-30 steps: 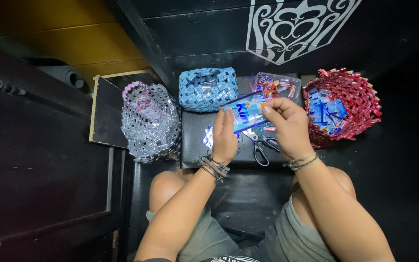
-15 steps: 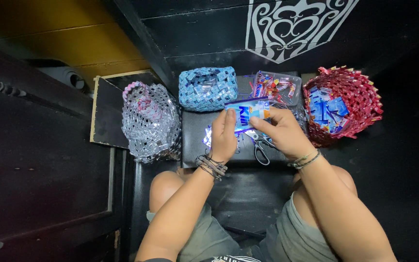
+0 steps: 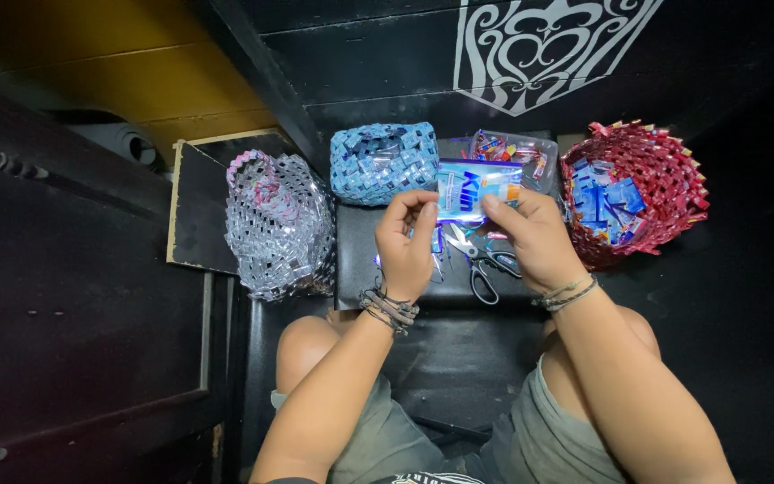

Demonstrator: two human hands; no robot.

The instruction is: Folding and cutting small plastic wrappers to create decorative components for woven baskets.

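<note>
Both hands now hold the blue wrapper [image 3: 477,190] higher and flatter than a second ago, lifted off the bench [image 3: 360,260]. Left hand [image 3: 408,242] pinches its left edge between thumb and fingers; right hand [image 3: 535,237] grips the right edge the same way. Scissors [image 3: 481,260] lie on the bench just below the hands. A blue woven basket [image 3: 382,161] sits beyond the left hand, a red woven basket [image 3: 642,193] right of the right hand, a silver woven bag [image 3: 279,224] left of the left hand.
</note>
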